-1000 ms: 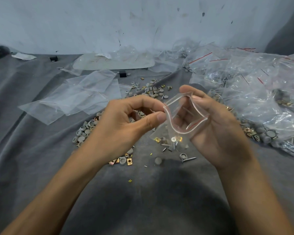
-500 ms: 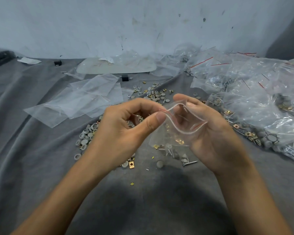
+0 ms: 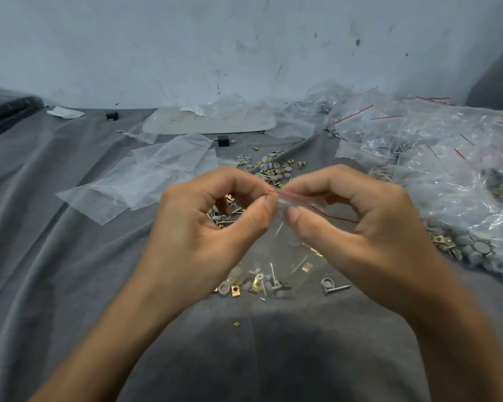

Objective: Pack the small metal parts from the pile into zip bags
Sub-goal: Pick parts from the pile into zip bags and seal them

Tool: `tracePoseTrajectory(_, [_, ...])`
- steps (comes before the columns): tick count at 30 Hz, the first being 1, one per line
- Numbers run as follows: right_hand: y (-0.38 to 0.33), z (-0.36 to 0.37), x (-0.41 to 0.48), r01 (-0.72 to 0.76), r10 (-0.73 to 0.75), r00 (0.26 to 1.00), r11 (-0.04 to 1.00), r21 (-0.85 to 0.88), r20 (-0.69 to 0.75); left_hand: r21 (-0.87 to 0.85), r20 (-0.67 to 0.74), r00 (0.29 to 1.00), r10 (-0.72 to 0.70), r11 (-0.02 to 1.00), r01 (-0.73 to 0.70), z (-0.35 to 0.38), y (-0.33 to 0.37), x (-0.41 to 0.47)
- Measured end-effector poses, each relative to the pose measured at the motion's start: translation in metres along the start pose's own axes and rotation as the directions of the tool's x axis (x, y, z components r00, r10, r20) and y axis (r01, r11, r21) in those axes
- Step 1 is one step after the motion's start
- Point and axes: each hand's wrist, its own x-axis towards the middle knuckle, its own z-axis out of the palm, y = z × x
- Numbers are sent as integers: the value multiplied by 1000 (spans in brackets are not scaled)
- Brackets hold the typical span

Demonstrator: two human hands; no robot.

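Observation:
A small clear zip bag (image 3: 285, 245) with a red strip along its top hangs between my hands, above the grey cloth. Several screws and brass clips lie in its bottom. My left hand (image 3: 212, 227) pinches the bag's top edge at the left end between thumb and forefinger. My right hand (image 3: 357, 224) pinches the same edge right beside it, and the mouth looks pressed flat. The pile of small metal parts (image 3: 273, 169) lies beyond my hands, with more loose parts (image 3: 331, 287) under the bag.
Empty clear bags (image 3: 145, 181) lie flat at the left. A heap of filled zip bags (image 3: 436, 158) covers the right side, with loose caps and clips (image 3: 459, 245) at its foot. A pale tray (image 3: 209, 123) sits by the wall.
The bag's mouth, held wide by both hands a second ago, is now pressed flat. My right thumb and fingers have come to the top edge next to the left hand.

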Motion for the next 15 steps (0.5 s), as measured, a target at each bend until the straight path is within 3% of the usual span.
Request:
tracePoseTrajectory(8, [-9, 2, 1, 100, -116, 989, 979, -177, -86, -59, 49, 998, -28, 998, 31, -2, 4, -2])
tracePoseTrajectory(15, [-14, -1, 0, 117, -141, 983, 974, -196, -116, -54, 65, 998, 4, 999, -1, -3, 7, -2])
